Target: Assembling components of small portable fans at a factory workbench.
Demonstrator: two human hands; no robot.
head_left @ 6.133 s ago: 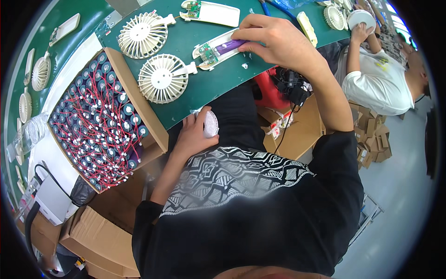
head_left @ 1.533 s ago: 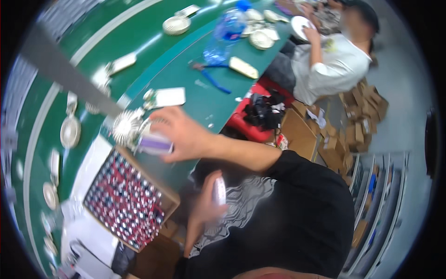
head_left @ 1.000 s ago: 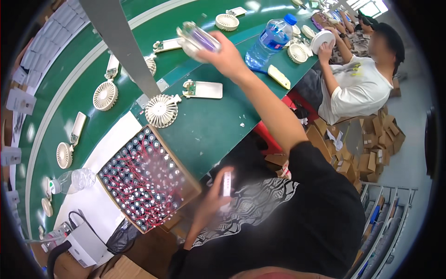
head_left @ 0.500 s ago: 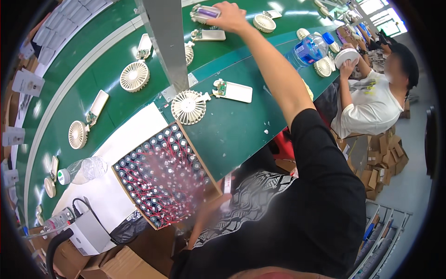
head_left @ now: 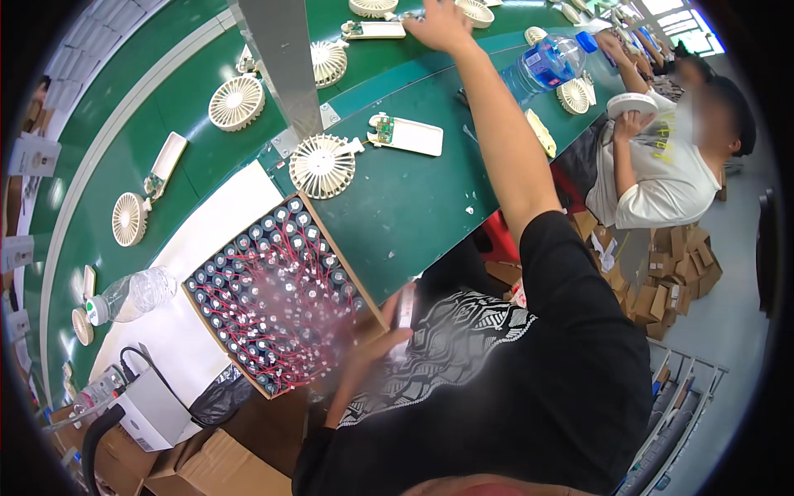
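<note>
My left hand [head_left: 374,345] is low in front of my body, closed on a narrow white roll [head_left: 404,307] with red marks, apparently tape seen edge-on. Smears blur part of that hand. Beside it stands an open cardboard box [head_left: 334,241] of dark cylindrical batteries [head_left: 266,310] with red wires. My right hand [head_left: 442,26] reaches far across the green table, thumb and fingers spread, the fingertips cut by the upper edge. Close by it are a white fan handle [head_left: 376,31] with a green circuit board and a cream fan head [head_left: 372,7].
More fans [head_left: 322,167] with open handles lie along the table. A grey metal post [head_left: 285,66] rises from it. A blue-capped water bottle [head_left: 542,70] stands under my right arm, an empty bottle [head_left: 141,296] at left. A co-worker [head_left: 662,165] sits at right, holding a white roll.
My right hand has moved right, away from the housing with a purple cell, which is out of view now. The view has shifted, so table items sit higher. My left hand stays on the roll.
</note>
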